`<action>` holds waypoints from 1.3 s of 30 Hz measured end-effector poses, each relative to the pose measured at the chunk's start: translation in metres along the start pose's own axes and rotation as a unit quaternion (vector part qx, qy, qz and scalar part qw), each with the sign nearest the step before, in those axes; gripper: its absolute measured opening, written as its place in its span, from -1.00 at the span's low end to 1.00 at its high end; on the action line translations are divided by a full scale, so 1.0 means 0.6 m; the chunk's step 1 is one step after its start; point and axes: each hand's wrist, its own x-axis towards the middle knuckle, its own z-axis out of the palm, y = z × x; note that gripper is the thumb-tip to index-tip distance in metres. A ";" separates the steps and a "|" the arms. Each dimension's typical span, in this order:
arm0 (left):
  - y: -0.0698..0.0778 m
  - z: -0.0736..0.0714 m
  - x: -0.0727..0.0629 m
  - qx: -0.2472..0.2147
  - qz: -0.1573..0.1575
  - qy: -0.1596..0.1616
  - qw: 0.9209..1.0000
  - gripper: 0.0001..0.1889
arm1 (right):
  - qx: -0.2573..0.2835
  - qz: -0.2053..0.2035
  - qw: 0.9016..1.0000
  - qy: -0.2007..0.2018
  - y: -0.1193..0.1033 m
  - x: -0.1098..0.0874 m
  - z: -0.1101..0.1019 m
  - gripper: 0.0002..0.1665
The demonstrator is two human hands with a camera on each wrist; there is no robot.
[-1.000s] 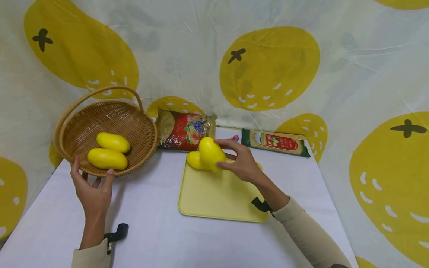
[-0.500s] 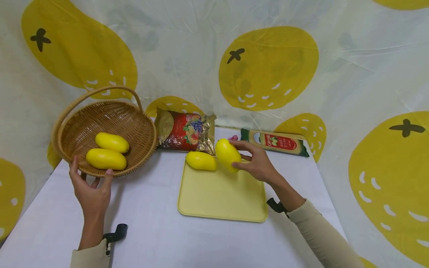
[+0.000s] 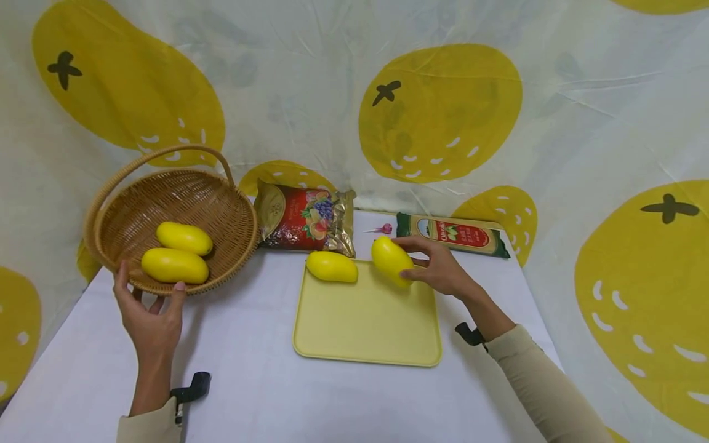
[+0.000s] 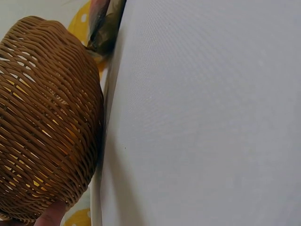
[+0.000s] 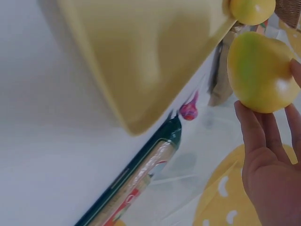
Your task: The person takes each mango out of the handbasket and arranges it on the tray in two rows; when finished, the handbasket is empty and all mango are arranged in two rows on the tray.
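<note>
My right hand (image 3: 439,268) holds a yellow mango (image 3: 391,261) between thumb and fingers, over the far right part of the pale yellow tray (image 3: 365,326). In the right wrist view the mango (image 5: 258,73) shows a greenish patch. Another mango (image 3: 332,267) lies at the tray's far left corner. With my left hand (image 3: 148,320) I grip the near rim of a brown wicker basket (image 3: 183,184), which is tilted toward me. Inside it two mangoes lie side by side, the nearer one (image 3: 175,265) in front of the other (image 3: 184,238). In the left wrist view the basket's woven underside (image 4: 47,117) shows.
A red and gold candy bag (image 3: 304,218) stands behind the tray's left end. A green-ended pasta packet (image 3: 454,235) lies at the back right, with a pink lollipop (image 3: 384,228) to its left. Behind the white table (image 3: 238,369) hangs a fruit-print cloth (image 3: 299,80).
My right hand has carried its mango to the right, away from the mango at the tray's corner, and a little lower. The left hand and basket have stayed nearly still.
</note>
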 end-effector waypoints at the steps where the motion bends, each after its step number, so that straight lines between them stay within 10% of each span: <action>1: 0.000 0.000 0.000 -0.001 0.001 0.000 1.000 0.00 | -0.002 0.001 1.000 -0.004 0.006 0.001 -0.002 -0.20; 24: 0.002 -0.001 0.000 0.005 -0.001 -0.001 1.000 0.00 | -0.029 0.043 0.990 -0.134 0.064 0.039 -0.034 -0.29; 39: 0.008 -0.001 -0.002 0.001 0.001 -0.002 1.000 0.00 | -0.060 -0.009 0.988 -0.141 0.041 0.042 -0.042 -0.31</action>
